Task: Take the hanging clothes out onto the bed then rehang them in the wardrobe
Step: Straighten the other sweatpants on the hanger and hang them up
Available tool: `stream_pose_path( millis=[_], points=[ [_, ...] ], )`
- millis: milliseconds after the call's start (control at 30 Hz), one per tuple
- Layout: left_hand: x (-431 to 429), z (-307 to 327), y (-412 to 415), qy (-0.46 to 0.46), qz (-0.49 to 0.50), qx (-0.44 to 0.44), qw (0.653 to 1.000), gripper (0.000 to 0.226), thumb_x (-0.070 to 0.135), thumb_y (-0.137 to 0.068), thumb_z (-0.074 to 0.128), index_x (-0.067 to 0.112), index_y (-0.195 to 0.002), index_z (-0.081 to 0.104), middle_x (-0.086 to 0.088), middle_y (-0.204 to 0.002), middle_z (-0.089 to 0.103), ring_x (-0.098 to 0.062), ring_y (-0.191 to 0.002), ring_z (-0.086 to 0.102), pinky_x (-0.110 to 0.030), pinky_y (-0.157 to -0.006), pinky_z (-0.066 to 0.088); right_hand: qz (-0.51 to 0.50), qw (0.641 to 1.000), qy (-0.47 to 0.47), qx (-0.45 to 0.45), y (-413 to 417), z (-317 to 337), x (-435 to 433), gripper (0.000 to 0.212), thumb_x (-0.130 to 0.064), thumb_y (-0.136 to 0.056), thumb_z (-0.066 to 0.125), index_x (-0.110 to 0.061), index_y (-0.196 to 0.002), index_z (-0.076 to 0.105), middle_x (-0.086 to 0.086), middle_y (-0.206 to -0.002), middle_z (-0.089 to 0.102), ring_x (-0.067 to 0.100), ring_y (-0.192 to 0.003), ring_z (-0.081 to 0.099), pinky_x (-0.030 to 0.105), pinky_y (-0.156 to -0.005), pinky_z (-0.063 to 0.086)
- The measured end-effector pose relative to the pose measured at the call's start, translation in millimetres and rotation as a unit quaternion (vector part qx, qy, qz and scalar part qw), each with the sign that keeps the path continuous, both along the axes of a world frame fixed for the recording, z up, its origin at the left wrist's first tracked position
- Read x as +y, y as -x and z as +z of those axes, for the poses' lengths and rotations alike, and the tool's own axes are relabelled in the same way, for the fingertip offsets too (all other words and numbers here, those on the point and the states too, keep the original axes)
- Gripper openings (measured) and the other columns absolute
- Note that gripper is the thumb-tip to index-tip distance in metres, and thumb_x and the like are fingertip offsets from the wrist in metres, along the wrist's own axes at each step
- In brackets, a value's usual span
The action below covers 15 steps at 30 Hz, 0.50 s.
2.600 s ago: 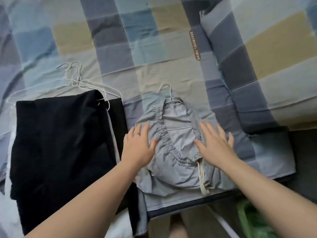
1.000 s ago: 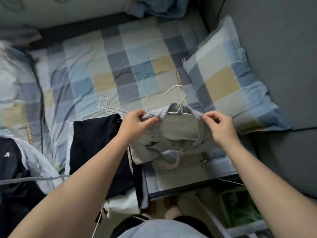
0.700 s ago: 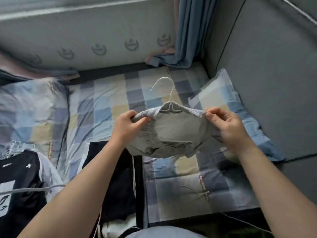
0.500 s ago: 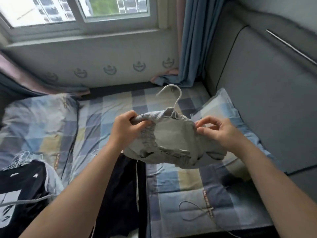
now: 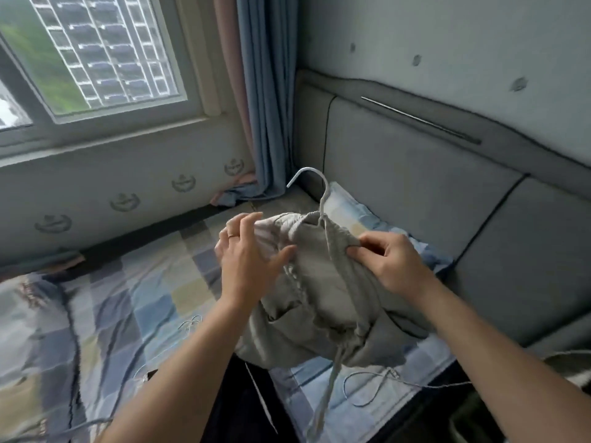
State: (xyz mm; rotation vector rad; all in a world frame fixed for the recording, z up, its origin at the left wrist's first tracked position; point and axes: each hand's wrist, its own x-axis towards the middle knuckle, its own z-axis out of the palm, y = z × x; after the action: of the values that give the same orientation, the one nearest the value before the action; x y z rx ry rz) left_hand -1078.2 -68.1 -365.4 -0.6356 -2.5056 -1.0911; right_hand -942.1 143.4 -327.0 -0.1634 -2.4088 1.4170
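Closest in, the drawstring [image 5: 329, 382] of the grey shorts [image 5: 319, 302] is dangling over a black garment [image 5: 236, 398] lying at the near edge of the bed [image 5: 137, 302]. The shorts themselves are hanging clear of the checked sheet, bunched up between both hands.

The right hand [image 5: 391, 265] is pinching the elastic waistband tight between thumb and fingers. The left hand [image 5: 246, 260] is looser, with fingers spread and mostly straight and the thumb just touching the cloth. I'd say it's steadying, not gripping, so the right is doing the carrying.

The waistband is running left to right between the hands, and the rest is sagging down toward the person. The wire hanger [image 5: 323, 199] is sticking up out of the middle of the waistband, a bit nearer the right hand. Its stem is standing nearly upright and the hook's open tip is pointing left, toward the curtain [image 5: 262, 116].

That's the bit that matters for rehanging. I'm guessing a hand needs to go up to that hook, and the left is the free one. The pillow [image 5: 355, 212] and headboard [image 5: 415, 193] are sitting behind, and no wardrobe is showing.
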Motion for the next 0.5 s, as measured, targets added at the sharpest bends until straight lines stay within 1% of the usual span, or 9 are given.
stream_pose_path(
  millis=[33, 67, 133, 167, 233, 333, 400, 433, 500],
  points=[
    [-2.6, -4.2, -5.3, -0.003, -0.018, -0.004, 1.0, 0.081, 0.049, -0.063, 0.087, 0.022, -0.128, 0.048, -0.002, -0.13, 0.047, -0.028, -0.118, 0.046, -0.047, -0.103, 0.037, -0.023, 1.0, 0.001, -0.001, -11.9, -2.8, -10.7, 0.027, -0.023, -0.089, 0.069, -0.008, -0.068, 0.064, 0.009, -0.056, 0.052, 0.008, -0.056, 0.044, 0.031, -0.053, 0.034],
    [-4.7, -8.1, -11.5, -0.012, -0.043, -0.015, 0.999, 0.08, 0.046, -0.063, 0.088, 0.021, -0.127, 0.047, -0.003, -0.126, 0.047, -0.027, -0.114, 0.049, -0.046, -0.1, 0.04, -0.044, 0.999, 0.004, -0.001, -24.0, -5.2, -21.4, 0.027, -0.022, -0.09, 0.069, -0.01, -0.066, 0.062, 0.007, -0.054, 0.05, 0.007, -0.054, 0.042, 0.029, -0.052, 0.033],
    [-5.4, -13.1, -23.6, -0.033, -0.104, -0.057, 0.992, 0.063, 0.036, -0.069, 0.086, 0.021, -0.118, 0.049, -0.001, -0.117, 0.054, -0.025, -0.105, 0.056, -0.048, -0.093, 0.047, -0.083, 0.996, 0.011, 0.001, -48.7, -6.7, -42.2, 0.034, -0.018, -0.09, 0.068, -0.02, -0.058, 0.057, -0.009, -0.049, 0.042, 0.003, -0.049, 0.037, 0.02, -0.049, 0.03],
    [-4.9, -14.1, -30.2, -0.032, -0.132, -0.076, 0.988, 0.053, 0.033, -0.074, 0.082, 0.021, -0.114, 0.05, -0.001, -0.114, 0.057, -0.025, -0.102, 0.059, -0.049, -0.091, 0.048, -0.102, 0.995, 0.013, 0.003, -60.8, -6.5, -51.0, 0.037, -0.016, -0.091, 0.068, -0.022, -0.056, 0.054, -0.012, -0.049, 0.04, 0.002, -0.048, 0.036, 0.019, -0.049, 0.029],
    [-2.5, -15.0, -44.3, -0.028, -0.174, -0.076, 0.981, 0.04, 0.028, -0.082, 0.076, 0.018, -0.114, 0.054, -0.003, -0.113, 0.062, -0.026, -0.101, 0.061, -0.049, -0.089, 0.049, -0.139, 0.99, 0.024, 0.007, -84.8, -4.9, -65.7, 0.036, -0.014, -0.091, 0.067, -0.019, -0.058, 0.055, -0.009, -0.052, 0.042, 0.004, -0.05, 0.037, 0.021, -0.05, 0.03],
    [5.3, -12.0, -65.7, -0.044, -0.235, -0.057, 0.969, 0.028, 0.014, -0.085, 0.069, 0.016, -0.109, 0.057, -0.003, -0.106, 0.067, -0.027, -0.097, 0.063, -0.044, -0.085, 0.05, -0.208, 0.978, 0.02, 0.007, -122.0, -0.2, -80.0, 0.03, -0.014, -0.09, 0.068, -0.004, -0.064, 0.057, -0.002, -0.054, 0.043, 0.008, -0.054, 0.039, 0.027, -0.053, 0.031],
    [13.5, -8.8, -81.8, -0.034, -0.283, -0.072, 0.956, 0.018, 0.009, -0.085, 0.062, 0.017, -0.101, 0.057, -0.003, -0.094, 0.068, -0.027, -0.087, 0.063, -0.038, -0.076, 0.05, -0.272, 0.962, 0.004, 0.014, -149.4, 2.6, -86.3, 0.036, -0.014, -0.089, 0.068, -0.009, -0.058, 0.052, -0.007, -0.05, 0.039, 0.007, -0.051, 0.036, 0.026, -0.051, 0.03],
    [19.0, -6.5, -92.1, -0.019, -0.307, -0.082, 0.948, 0.015, 0.008, -0.084, 0.059, 0.017, -0.097, 0.056, -0.002, -0.089, 0.066, -0.026, -0.082, 0.062, -0.037, -0.071, 0.05, -0.305, 0.952, -0.003, 0.02, -164.4, 4.7, -89.1, 0.039, -0.013, -0.089, 0.068, -0.013, -0.055, 0.049, -0.009, -0.048, 0.037, 0.006, -0.049, 0.035, 0.026, -0.05, 0.029],
    [32.0, -2.6, -118.9, 0.008, -0.361, -0.083, 0.929, 0.011, 0.009, -0.082, 0.057, 0.016, -0.09, 0.053, -0.002, -0.081, 0.063, -0.026, -0.075, 0.057, -0.039, -0.066, 0.049, -0.363, 0.931, -0.02, 0.03, -197.0, 7.3, -93.1, 0.042, -0.012, -0.089, 0.068, -0.011, -0.054, 0.045, -0.009, -0.047, 0.035, 0.006, -0.048, 0.033, 0.026, -0.05, 0.028]
  ],
)
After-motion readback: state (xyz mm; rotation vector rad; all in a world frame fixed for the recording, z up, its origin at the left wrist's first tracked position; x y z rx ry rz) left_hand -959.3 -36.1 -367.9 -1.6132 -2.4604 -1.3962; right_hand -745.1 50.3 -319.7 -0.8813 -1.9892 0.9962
